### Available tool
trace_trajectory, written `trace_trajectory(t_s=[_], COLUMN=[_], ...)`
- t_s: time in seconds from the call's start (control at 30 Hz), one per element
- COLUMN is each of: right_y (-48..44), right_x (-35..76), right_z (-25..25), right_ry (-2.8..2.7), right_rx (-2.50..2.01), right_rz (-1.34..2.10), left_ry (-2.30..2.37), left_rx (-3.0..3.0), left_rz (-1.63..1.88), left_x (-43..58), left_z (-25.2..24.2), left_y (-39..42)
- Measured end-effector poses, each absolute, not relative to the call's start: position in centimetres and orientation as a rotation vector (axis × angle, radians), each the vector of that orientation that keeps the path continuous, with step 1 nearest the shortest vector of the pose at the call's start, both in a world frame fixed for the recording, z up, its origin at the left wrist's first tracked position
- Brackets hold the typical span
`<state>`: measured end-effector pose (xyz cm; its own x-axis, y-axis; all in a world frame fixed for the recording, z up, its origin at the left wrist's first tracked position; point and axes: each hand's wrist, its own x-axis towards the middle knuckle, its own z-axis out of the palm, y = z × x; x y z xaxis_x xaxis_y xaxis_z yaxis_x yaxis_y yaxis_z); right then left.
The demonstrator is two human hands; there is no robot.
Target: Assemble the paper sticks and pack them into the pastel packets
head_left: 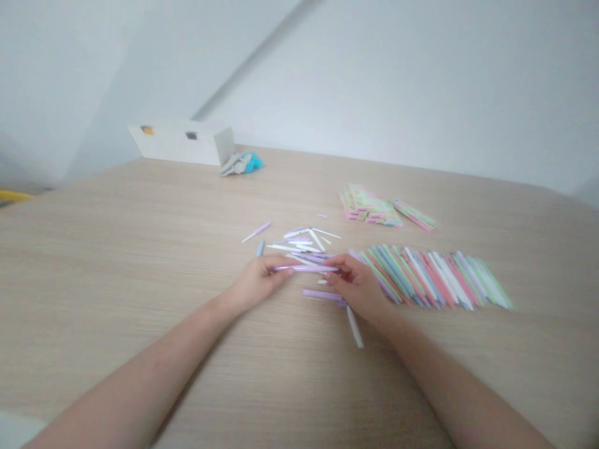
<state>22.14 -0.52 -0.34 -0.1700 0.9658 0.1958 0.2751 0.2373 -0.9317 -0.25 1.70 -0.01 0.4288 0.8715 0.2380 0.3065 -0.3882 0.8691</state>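
Head view shows your left hand and right hand meeting at a purple pen, which lies crosswise between them over the table. Your left grip pinches its left end between thumb and fingers; your right grip pinches its right end. Blur hides whether the pen touches the parts beneath. Just beyond your hands is a loose scatter of white and purple pen parts. Near your right hand, on its near side, lie a purple tube and a white piece. To your right, a row of coloured pens slants side by side; behind it are stacked flat packs. Farther back, a grey-and-blue bundle sits beside a white box.
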Motion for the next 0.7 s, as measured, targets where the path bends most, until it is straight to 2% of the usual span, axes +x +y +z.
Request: trace_trajectory(t_s=[0.7], right_y=[-1.0], right_x=[21.7], right_z=[0.8], right_ry=[-1.642], right_rx=[-1.361], right_rz=[0.960], left_ry=[1.055], left_rx=[1.895], left_rz=[0.919], left_x=[-0.3], left_z=[0.0], left_y=[1.6])
